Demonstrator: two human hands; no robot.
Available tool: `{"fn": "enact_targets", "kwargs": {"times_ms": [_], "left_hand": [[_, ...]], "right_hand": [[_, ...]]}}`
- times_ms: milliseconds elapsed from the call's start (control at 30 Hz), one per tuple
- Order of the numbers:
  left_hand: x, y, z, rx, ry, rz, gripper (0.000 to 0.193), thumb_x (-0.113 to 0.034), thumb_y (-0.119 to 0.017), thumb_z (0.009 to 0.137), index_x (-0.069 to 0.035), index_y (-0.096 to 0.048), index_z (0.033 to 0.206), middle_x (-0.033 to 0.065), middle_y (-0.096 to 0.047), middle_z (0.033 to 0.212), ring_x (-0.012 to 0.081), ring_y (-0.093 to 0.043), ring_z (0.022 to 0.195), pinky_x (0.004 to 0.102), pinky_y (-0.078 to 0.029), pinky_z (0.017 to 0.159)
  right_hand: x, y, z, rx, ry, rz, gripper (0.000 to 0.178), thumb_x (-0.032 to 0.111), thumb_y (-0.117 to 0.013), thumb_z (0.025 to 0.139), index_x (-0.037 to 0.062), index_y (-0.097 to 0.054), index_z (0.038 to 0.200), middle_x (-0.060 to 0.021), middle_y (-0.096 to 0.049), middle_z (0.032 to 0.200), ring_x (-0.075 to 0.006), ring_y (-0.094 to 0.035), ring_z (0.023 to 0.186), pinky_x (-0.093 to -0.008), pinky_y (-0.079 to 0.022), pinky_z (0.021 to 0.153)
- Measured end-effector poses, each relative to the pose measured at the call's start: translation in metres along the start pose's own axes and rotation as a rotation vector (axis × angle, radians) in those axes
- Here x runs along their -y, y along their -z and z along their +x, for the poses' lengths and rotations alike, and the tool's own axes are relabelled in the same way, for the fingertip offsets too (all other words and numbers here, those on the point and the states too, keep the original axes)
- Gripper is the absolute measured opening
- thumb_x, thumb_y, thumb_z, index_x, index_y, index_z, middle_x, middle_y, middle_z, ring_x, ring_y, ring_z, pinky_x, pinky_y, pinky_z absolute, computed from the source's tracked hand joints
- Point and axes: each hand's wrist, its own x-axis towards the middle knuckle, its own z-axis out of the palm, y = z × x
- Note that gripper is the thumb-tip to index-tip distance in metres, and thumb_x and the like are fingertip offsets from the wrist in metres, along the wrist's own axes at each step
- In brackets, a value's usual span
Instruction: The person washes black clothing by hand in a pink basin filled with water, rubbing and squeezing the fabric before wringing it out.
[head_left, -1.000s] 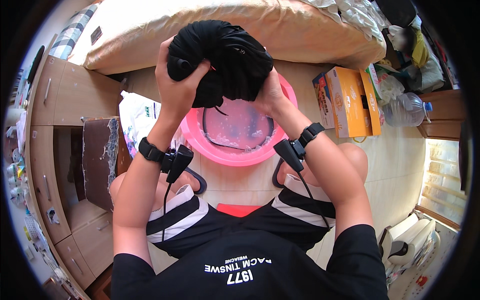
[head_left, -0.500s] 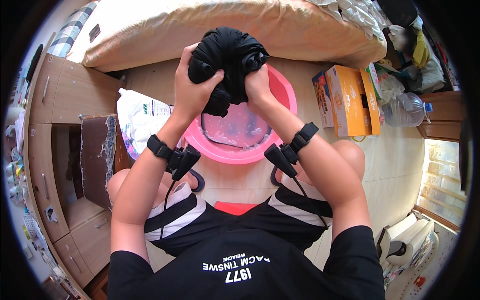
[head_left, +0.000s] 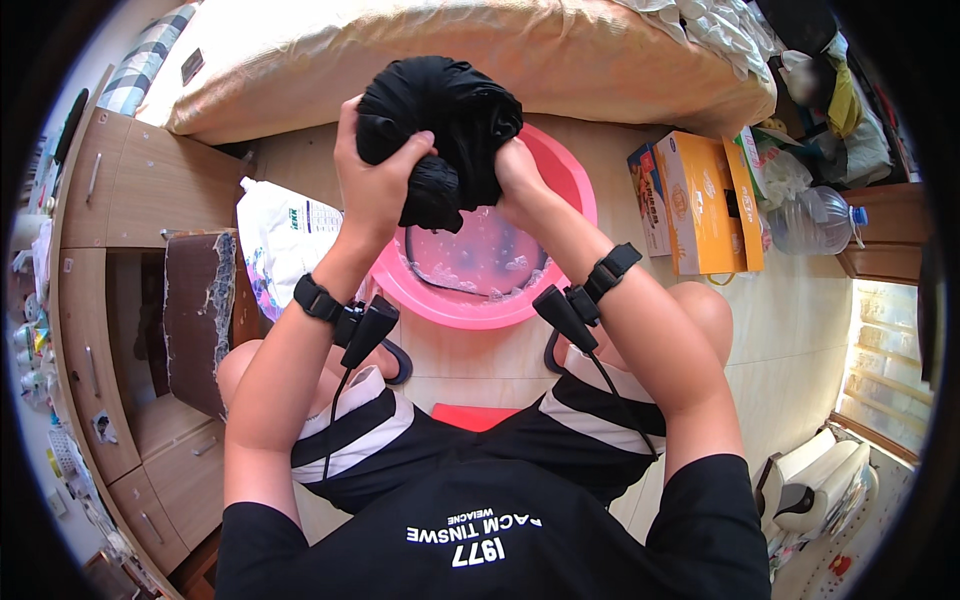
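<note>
A bunched black cloth (head_left: pixel 440 120), perhaps a garment, is held up between both my hands over a pink basin (head_left: pixel 450 308). My left hand (head_left: pixel 380 165) grips its left side, thumb across the front. On the right side, my right hand (head_left: pixel 518 175) is closed round the cloth, its fingers mostly hidden behind. Inside the basin, soapy water (head_left: pixel 475 262) shows with white suds floating on it. What kind of garment the cloth is, I cannot tell.
A white bag (head_left: pixel 285 235) stands left of the basin, beside a worn brown panel (head_left: pixel 198 320) and wooden cabinets (head_left: pixel 150 190). To the right are an orange box (head_left: pixel 705 200) and a clear water jug (head_left: pixel 808 220). A bed (head_left: pixel 420 50) borders the far side.
The cloth and my left hand have shifted slightly to the left. The cloth has turned a little in my grip, and both hands still hold it.
</note>
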Motion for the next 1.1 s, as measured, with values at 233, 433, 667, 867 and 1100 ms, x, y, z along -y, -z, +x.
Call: {"fn": "enact_targets", "kwargs": {"times_ms": [233, 433, 667, 867, 1100], "left_hand": [[-0.027, -0.005, 0.005, -0.07, 0.058, -0.229, 0.027, 0.008, -0.068, 0.086, -0.002, -0.052, 0.106, 0.0097, -0.067, 0.083, 0.0179, -0.07, 0.072, 0.0308, -0.059, 0.065], [-0.049, -0.009, 0.012, -0.009, 0.138, -0.34, 0.023, 0.006, -0.067, 0.087, -0.001, -0.054, 0.104, 0.0108, -0.067, 0.079, 0.0188, -0.07, 0.071, 0.0317, -0.06, 0.066], [-0.058, -0.003, 0.018, -0.06, 0.026, -0.278, 0.032, 0.006, -0.07, 0.085, -0.003, -0.048, 0.106, 0.0098, -0.067, 0.082, 0.0193, -0.071, 0.072, 0.0323, -0.06, 0.065], [-0.039, -0.002, 0.02, -0.081, -0.031, -0.216, 0.035, 0.008, -0.07, 0.085, -0.004, -0.045, 0.105, 0.0102, -0.067, 0.082, 0.0182, -0.071, 0.072, 0.03, -0.059, 0.064], [-0.008, -0.003, 0.014, -0.149, -0.149, -0.031, 0.042, 0.009, -0.072, 0.084, -0.003, -0.04, 0.109, 0.0118, -0.063, 0.095, 0.0182, -0.071, 0.076, 0.0297, -0.059, 0.066]], "right_hand": [[-0.033, 0.015, 0.003, -0.072, -0.406, 0.174, 0.081, 0.071, -0.013, 0.102, 0.0134, -0.049, 0.146, -0.0149, -0.057, 0.143, -0.0312, -0.056, 0.13, -0.0565, -0.039, 0.113], [-0.08, 0.031, 0.004, -0.101, -0.449, -0.241, 0.073, 0.071, -0.023, 0.101, 0.0174, -0.053, 0.14, -0.0077, -0.059, 0.141, -0.0268, -0.041, 0.141, -0.057, -0.028, 0.116], [-0.062, 0.0, -0.01, 0.318, -0.526, 0.095, 0.06, 0.058, -0.038, 0.104, 0.0091, -0.063, 0.128, -0.013, -0.066, 0.127, -0.0302, -0.065, 0.117, -0.0494, -0.052, 0.102], [-0.058, -0.001, -0.009, 0.416, -0.415, 0.284, 0.066, 0.06, -0.031, 0.105, 0.0075, -0.06, 0.132, -0.0145, -0.067, 0.123, -0.0308, -0.065, 0.115, -0.0488, -0.052, 0.102], [-0.011, -0.038, -0.049, 0.388, -0.208, 0.423, 0.059, 0.053, -0.033, 0.106, 0.0085, -0.06, 0.134, -0.0118, -0.068, 0.123, -0.0281, -0.064, 0.117, -0.0482, -0.047, 0.108]]}}
